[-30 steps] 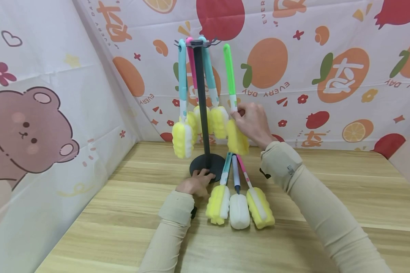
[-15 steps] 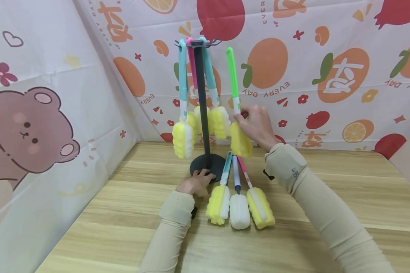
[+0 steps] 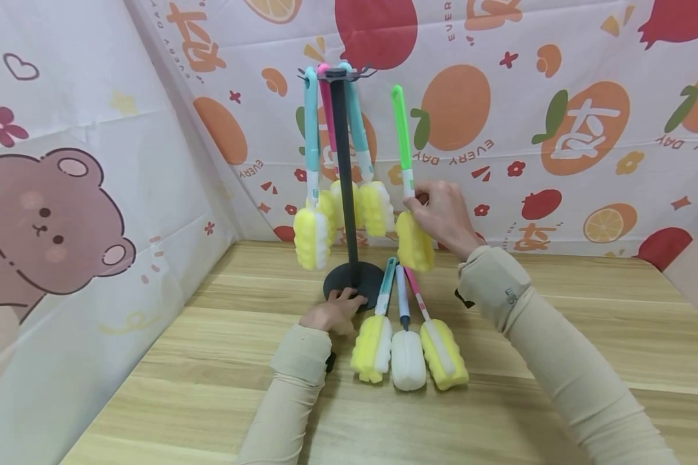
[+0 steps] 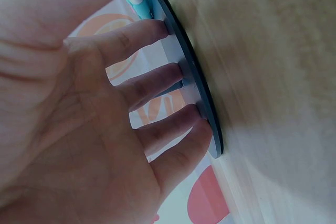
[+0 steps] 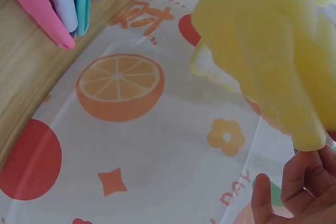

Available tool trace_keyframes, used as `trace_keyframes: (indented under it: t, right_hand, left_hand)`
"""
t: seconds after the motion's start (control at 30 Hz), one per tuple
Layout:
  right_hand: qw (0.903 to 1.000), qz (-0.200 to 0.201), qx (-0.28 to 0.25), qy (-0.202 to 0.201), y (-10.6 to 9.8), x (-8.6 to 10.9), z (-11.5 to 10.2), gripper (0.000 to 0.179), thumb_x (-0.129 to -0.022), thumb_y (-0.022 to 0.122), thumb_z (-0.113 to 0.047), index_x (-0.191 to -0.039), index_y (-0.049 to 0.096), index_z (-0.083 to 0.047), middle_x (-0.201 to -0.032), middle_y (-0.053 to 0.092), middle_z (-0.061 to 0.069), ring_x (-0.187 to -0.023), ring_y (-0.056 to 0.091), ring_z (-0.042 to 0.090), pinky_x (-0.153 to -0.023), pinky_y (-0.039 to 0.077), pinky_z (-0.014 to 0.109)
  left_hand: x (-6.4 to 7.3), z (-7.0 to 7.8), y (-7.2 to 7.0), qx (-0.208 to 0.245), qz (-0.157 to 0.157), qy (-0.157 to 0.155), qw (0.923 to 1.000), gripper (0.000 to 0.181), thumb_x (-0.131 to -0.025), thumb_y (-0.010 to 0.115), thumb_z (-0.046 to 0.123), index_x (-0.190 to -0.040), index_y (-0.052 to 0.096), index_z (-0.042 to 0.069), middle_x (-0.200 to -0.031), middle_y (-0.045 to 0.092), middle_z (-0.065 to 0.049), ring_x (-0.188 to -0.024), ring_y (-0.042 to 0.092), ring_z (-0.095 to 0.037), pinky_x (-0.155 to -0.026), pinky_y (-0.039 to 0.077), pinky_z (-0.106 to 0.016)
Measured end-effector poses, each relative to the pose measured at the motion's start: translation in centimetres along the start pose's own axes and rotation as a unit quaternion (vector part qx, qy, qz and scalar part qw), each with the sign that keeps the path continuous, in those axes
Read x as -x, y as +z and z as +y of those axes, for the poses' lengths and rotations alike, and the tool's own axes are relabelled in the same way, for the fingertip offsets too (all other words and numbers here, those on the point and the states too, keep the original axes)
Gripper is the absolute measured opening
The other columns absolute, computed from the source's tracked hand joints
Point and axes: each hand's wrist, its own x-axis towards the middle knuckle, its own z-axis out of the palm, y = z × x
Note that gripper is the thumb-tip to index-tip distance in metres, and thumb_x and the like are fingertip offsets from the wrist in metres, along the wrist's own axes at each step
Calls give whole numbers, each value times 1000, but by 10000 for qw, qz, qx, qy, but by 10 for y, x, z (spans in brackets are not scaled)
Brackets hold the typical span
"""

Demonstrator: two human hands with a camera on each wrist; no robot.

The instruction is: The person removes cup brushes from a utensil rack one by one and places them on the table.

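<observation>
My right hand (image 3: 444, 213) pinches a sponge bottle brush (image 3: 403, 132) by its white neck, just above the yellow sponge head (image 5: 268, 51). Its green handle points up, right of the black hanging stand (image 3: 346, 174) and apart from the hooks (image 3: 357, 74). The fingertips of my left hand (image 3: 334, 313) press on the stand's round base (image 4: 191, 72), fingers spread and fairly straight. Several brushes with teal and pink handles hang on the stand, among them a teal one (image 3: 311, 148) at the left.
Three brushes lie on the wooden table (image 3: 209, 387) before the stand: a teal-handled one (image 3: 372, 349), a white-headed one (image 3: 408, 361) and a pink-handled one (image 3: 444, 354). A fruit-print cloth (image 3: 593, 135) hangs behind, a bear-print cloth (image 3: 93, 290) at the left.
My right hand has moved the green brush slightly right and down, away from the stand's hooks. My left hand stays on the base.
</observation>
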Motion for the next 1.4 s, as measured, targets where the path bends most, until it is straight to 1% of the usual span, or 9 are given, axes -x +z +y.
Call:
trace_keyframes:
  t: [0.17,0.33,0.43,0.57,0.77,0.93,1.23,1.4]
  right_hand:
    - [9999,-36,90,-64,-3,1,2,20,-98,61,-7,-102,74,9,-91,70,20,-77,59,31,-68,51,37]
    - [9996,-48,219,-180,-4,2,6,20,-97,62,-6,-98,75,9,-86,71,19,-72,58,28,-62,46,32]
    - [9992,-69,293,-268,-5,3,8,18,-96,63,-5,-96,76,8,-83,71,18,-68,56,26,-59,44,31]
    - [9988,-110,346,-333,-6,4,8,17,-96,64,-5,-95,76,8,-82,71,18,-66,56,26,-58,44,31]
    - [9988,-240,386,-188,-8,5,9,18,-96,67,-6,-99,75,9,-89,72,20,-73,61,29,-67,53,36]
    - [9988,-382,319,-33,-11,6,13,19,-96,67,-6,-102,74,11,-91,72,22,-76,61,31,-70,54,38]
    - [9973,-561,456,-94,-13,7,20,17,-95,69,-6,-95,76,10,-84,72,19,-71,59,27,-61,48,30]
    - [9962,-737,472,12,-15,9,24,16,-94,69,-5,-96,76,9,-85,72,19,-71,59,27,-59,50,28]
  left_hand:
    - [0,1,0,-26,7,20,10000,71,-92,76,13,-155,43,15,-163,25,-13,-148,20,-43,-110,35,-56]
    - [0,1,-1,-87,3,27,10000,71,-92,76,14,-155,43,14,-163,26,-13,-147,21,-43,-110,35,-56]
    - [0,2,-1,-127,-3,33,9999,72,-92,76,15,-155,43,15,-163,26,-13,-147,21,-43,-109,35,-55]
    - [-1,2,-1,-129,1,43,9999,72,-91,76,15,-155,43,15,-163,26,-13,-147,21,-43,-109,35,-55]
    - [-2,3,-1,-130,0,45,9999,73,-91,77,15,-155,42,16,-163,25,-13,-147,21,-43,-109,36,-55]
    - [-2,1,0,-89,-8,31,10000,74,-90,77,15,-156,42,16,-163,25,-13,-147,21,-43,-108,36,-56]
    - [-1,0,0,-53,10,1,10000,73,-90,77,14,-155,43,15,-163,25,-13,-147,21,-42,-109,36,-56]
    - [-1,0,0,-129,-1,23,9999,73,-91,77,16,-155,42,15,-163,26,-13,-147,21,-43,-109,36,-55]
